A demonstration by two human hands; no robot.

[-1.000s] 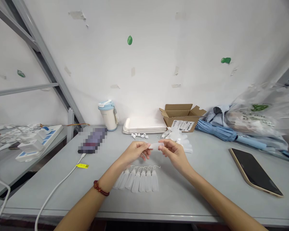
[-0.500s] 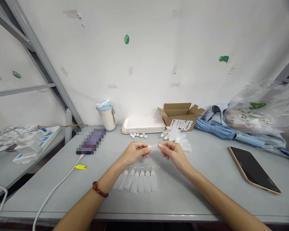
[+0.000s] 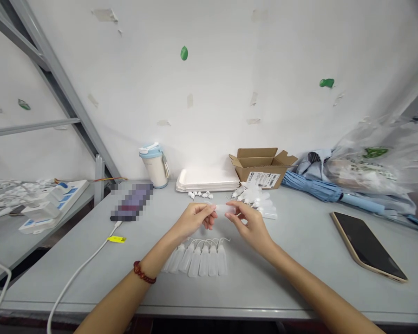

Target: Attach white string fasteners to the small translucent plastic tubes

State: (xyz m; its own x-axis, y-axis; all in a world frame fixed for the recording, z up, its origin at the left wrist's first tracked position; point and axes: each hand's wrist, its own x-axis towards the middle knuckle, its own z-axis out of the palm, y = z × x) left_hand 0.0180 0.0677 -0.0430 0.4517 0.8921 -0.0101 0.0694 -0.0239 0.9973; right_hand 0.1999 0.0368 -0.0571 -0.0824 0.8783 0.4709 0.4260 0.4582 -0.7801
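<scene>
My left hand pinches one end of a small translucent plastic bottle between thumb and fingers, above the table. At its other end, my right hand has thumb and forefinger on the bottle's edges. Below the hands lies a row of several similar bottles, side by side, with thin white cords at their tops. A loose pile of more translucent bottles sits behind my right hand. Several small white caps lie behind my left hand. Fingers partly cover the held bottle's ends.
A stack of white padded envelopes, an open cardboard box and a tumbler stand along the wall. A blue umbrella and plastic bag lie right, near a phone. A blurred-out device with white cable lies left.
My right thumb and forefinger have spread apart around the bottle, and more of it now shows between the hands. The left hand keeps its pinch, nearly in place.
</scene>
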